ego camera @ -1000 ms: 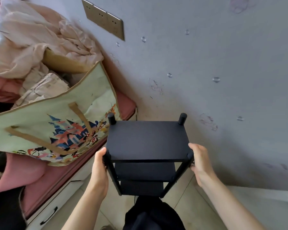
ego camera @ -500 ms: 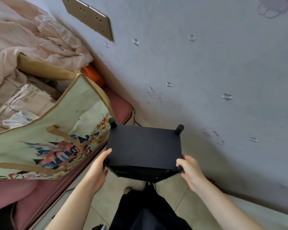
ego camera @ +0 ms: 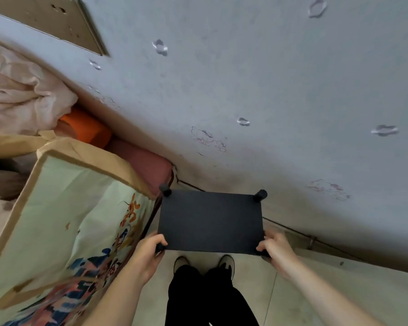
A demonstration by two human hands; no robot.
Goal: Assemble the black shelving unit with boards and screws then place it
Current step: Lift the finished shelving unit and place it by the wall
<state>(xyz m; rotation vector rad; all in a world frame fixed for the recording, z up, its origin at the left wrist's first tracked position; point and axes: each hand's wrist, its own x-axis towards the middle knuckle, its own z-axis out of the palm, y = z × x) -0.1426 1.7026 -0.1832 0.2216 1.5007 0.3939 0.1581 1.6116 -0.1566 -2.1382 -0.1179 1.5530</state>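
Head view | left hand (ego camera: 149,252) and right hand (ego camera: 275,250) each curl round a near corner post of black shelving unit (ego camera: 210,221) | risk: far-left post snags storage bag (ego camera: 64,222), tilting it near wall (ego camera: 269,90)

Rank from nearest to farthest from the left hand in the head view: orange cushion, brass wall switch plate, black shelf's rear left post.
1. Black shelf's rear left post, just above the left hand.
2. Orange cushion, farther up-left.
3. Brass wall switch plate, top left.

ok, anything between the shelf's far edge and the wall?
Head view: only a bare strip of floor between the black shelving unit and the wall; nothing else shows there.
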